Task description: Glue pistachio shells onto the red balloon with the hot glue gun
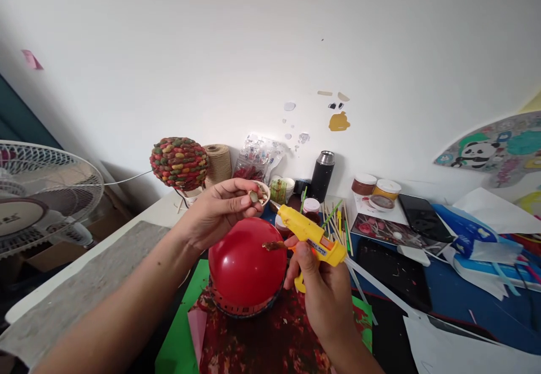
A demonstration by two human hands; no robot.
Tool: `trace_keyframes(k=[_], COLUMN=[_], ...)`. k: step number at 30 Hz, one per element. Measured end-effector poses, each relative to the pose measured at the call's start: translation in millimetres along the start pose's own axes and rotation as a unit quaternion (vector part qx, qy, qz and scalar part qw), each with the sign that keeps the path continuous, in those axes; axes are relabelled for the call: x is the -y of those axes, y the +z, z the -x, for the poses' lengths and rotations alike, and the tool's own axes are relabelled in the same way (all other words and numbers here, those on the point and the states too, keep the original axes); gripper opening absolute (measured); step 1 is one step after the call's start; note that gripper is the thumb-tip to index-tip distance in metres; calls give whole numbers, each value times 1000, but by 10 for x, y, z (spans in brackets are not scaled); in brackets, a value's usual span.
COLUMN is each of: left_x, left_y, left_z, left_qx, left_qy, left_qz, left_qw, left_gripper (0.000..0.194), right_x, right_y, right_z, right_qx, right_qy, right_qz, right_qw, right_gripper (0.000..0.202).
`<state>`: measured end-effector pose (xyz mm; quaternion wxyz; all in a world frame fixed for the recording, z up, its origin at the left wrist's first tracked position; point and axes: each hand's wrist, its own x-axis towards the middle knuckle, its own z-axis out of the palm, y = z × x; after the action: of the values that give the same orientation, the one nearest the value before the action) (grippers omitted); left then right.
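My left hand [226, 202] pinches a small pale nutshell [254, 196] between thumb and fingertips. Just behind it is a small cup [266, 192] with more pale bits in it. A yellow hot glue gun [310, 233] is gripped in my right hand [325, 289], its nozzle pointing up-left, a little right of the shell and apart from it. A paintbrush [274, 245] with brown-stained bristles also sticks out from the right hand's fingers. Below both hands, a shiny red balloon [245, 264] rests in a round slotted basket [236, 308].
A paint-stained sheet [253, 340] lies over green card [181, 329]. A multicoloured shell-covered ball [180, 163], twine spool [218, 163] and black flask [323, 177] stand behind. A fan [46, 205] is left. Paint jars [386, 189], sticks [338, 225] and a phone [425, 216] lie right.
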<state>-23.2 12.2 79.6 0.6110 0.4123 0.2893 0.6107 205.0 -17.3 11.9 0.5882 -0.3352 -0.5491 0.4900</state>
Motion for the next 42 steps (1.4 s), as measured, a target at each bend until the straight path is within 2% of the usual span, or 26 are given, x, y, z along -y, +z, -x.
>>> trace_keyframes(k=[1,4,9,12,16,20,23,32,42], left_x=[17,69,169,202,205,210,219,277,263], left_y=[30,76,77,61,21,-25,-35,-49,-39], left_z=[-3,-33,-50,-17,43,78,85,122,173], left_qx=[3,4,-18,-37,-68,-85,-95,-103,-87], left_qy=[2,25,63,84,117,131,138,144,168], left_qz=[-1,-11,-33,-57,-105,-137,-139,-174,-226], left_qw=[1000,1000,997,994,985,978,976,969,956], left_gripper=[33,32,36,34,33,34,35,34,27], right_x=[-15,-59,-122,-105,-37,-59,-124,-182,-76], right_y=[-10,-32,1,15,10,-18,-59,-41,48], right_z=[7,33,60,63,84,112,114,135,202], right_qx=[-9,20,-27,-28,12,8,52,48,16], right_qy=[-1,9,1,-7,13,47,37,10,41], right_qz=[-4,-6,-19,-19,-14,-1,12,52,57], right_qw=[1000,1000,999,999,1000,999,998,997,997], right_gripper=[59,55,51,50,53,57,57,57,61])
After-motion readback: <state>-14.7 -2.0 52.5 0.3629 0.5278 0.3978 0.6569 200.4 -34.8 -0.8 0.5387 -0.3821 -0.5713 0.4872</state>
